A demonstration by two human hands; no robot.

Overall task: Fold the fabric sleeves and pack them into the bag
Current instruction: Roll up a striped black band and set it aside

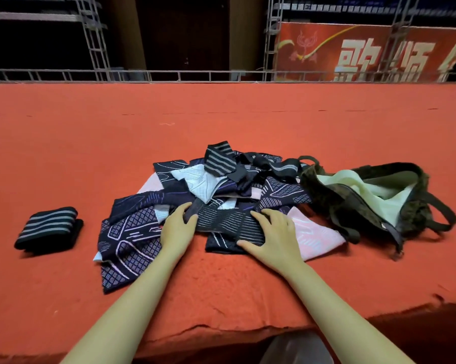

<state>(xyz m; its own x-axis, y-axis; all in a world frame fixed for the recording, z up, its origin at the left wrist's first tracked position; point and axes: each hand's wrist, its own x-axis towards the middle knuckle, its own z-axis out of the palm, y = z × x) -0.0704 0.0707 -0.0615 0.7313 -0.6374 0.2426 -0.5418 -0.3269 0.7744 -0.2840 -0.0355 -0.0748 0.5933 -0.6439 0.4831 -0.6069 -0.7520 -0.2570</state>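
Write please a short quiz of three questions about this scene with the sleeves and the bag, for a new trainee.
1. True or false: the bag lies to the left of the pile of sleeves.
2. Which item sits alone, apart from the pile? A) a pink sleeve B) the folded striped sleeve C) the bag's strap
3. Fill in: both hands rest on a ____ patterned sleeve at the near edge of the pile.

Key
1. False: the bag lies to the right of the pile, with its mouth open and its pale lining showing.
2. B: it lies on the red cloth, left of the pile.
3. Dark: the left hand and the right hand lie on the dark sleeve.
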